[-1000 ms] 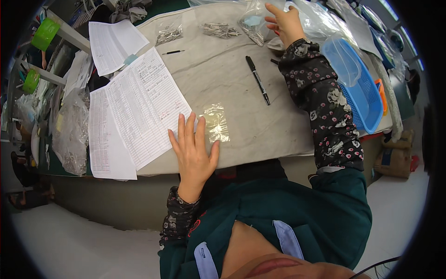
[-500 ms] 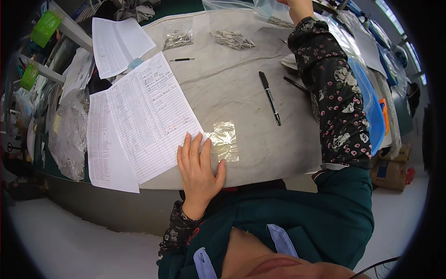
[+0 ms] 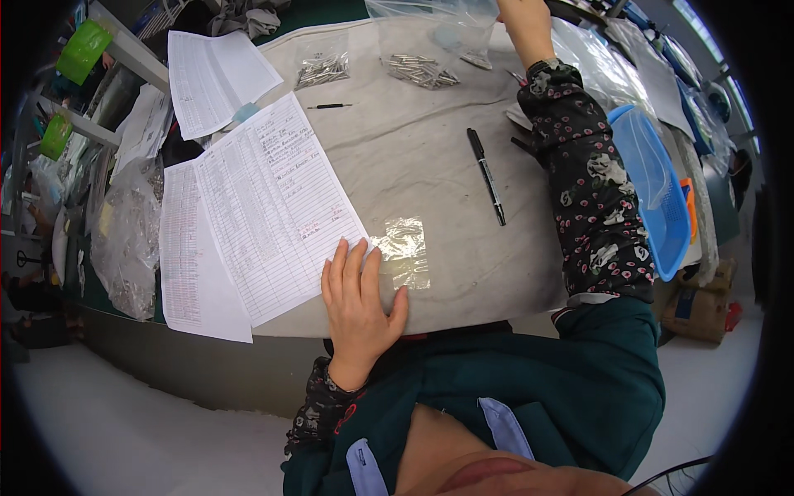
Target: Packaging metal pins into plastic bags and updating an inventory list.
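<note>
My left hand [image 3: 360,302] lies flat with its fingers spread, fingertips on the lower right edge of a ruled, handwritten sheet [image 3: 285,219]. Just right of it is a small clear plastic pouch [image 3: 405,252], flat on the cloth. My right arm stretches to the far side, where my right hand [image 3: 528,33] is closed at the edge of a large clear plastic bag [image 3: 438,21]; its fingertips are partly cut off by the frame. A few metal pins [image 3: 475,60] show in that bag's lower corner. Beside it lies another clear bag of metal pins [image 3: 420,71].
A smaller bag of pins [image 3: 322,71] and a thin black rod [image 3: 330,106] lie at the back left. A black marker [image 3: 486,176] is right of centre. The blue plastic basket [image 3: 674,223] stands beyond my right forearm. More papers [image 3: 219,83] spread at left.
My right hand has come slightly nearer and left, and the large bag has shifted with it, now hanging over the pins at the back. My left hand stays in place.
</note>
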Tool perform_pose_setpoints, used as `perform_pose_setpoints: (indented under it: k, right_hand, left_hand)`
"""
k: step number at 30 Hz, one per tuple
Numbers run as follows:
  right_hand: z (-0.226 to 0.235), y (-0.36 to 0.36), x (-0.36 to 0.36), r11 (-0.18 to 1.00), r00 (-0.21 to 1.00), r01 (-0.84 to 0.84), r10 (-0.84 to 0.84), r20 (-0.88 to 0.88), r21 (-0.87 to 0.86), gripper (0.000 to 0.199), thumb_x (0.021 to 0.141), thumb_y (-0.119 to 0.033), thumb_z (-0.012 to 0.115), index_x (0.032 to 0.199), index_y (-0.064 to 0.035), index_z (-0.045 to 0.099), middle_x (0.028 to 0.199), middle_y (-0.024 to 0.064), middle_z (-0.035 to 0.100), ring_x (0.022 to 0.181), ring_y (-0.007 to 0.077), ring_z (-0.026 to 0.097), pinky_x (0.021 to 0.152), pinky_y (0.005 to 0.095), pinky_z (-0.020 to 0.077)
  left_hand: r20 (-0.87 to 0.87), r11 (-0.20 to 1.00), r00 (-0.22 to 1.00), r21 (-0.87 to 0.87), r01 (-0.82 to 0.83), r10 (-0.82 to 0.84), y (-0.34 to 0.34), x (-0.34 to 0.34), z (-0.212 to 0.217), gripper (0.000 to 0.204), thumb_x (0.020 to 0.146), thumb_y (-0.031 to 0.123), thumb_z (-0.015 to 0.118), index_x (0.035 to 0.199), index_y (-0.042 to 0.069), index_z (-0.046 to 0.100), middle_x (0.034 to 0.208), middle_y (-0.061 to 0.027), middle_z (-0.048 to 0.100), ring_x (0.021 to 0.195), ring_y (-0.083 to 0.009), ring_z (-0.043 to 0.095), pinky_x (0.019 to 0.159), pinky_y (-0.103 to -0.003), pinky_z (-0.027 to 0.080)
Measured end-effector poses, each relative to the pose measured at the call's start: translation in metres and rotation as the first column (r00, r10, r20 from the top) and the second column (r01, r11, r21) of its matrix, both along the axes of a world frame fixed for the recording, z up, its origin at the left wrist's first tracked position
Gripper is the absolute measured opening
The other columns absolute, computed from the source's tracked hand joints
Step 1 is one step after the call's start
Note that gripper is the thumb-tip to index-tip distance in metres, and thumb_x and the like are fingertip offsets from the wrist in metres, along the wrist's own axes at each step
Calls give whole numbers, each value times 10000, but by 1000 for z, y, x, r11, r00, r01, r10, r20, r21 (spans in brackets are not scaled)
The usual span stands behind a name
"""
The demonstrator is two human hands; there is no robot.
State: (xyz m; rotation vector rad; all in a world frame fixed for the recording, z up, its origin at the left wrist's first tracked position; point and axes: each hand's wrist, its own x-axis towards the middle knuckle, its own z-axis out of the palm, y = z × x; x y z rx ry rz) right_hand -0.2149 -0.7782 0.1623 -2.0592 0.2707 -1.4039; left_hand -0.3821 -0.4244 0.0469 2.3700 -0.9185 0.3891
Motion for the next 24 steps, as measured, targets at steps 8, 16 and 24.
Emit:
perform_pose_setpoints:
  k: [8,16,24]
  right_hand:
    - [5,30,11,890,751,-193,-137,-646,-413,736,640,-498,730,1114,26,526,970,210,607,924,365,585,815,408,471]
    - [6,8,46,798,618,-127,-401,-677,-589,499,650,-347,721,1003,-16,598,912,194,648,857,343,631,740,429,505]
    - [19,-12,76,764,882,241,-430,-193,-598,123,707,-120,540,708,-64,650,746,182,628,737,360,618,657,455,498]
  left_hand:
    - [-2,1000,1000,-7,1,-1,1,0,1,561,685,162,679,1177,-24,484,1234,-182,473,1222,-386,383,990,-483,303]
    - [-41,1000,999,-16,23,-24,3,1,-1,572,678,162,681,1180,-25,480,1228,-181,474,1220,-382,390,983,-482,309]
    - [-63,1000,998,-16,12,-13,5,0,0,575,665,161,685,1173,-22,487,1215,-180,486,1206,-377,405,974,-487,311]
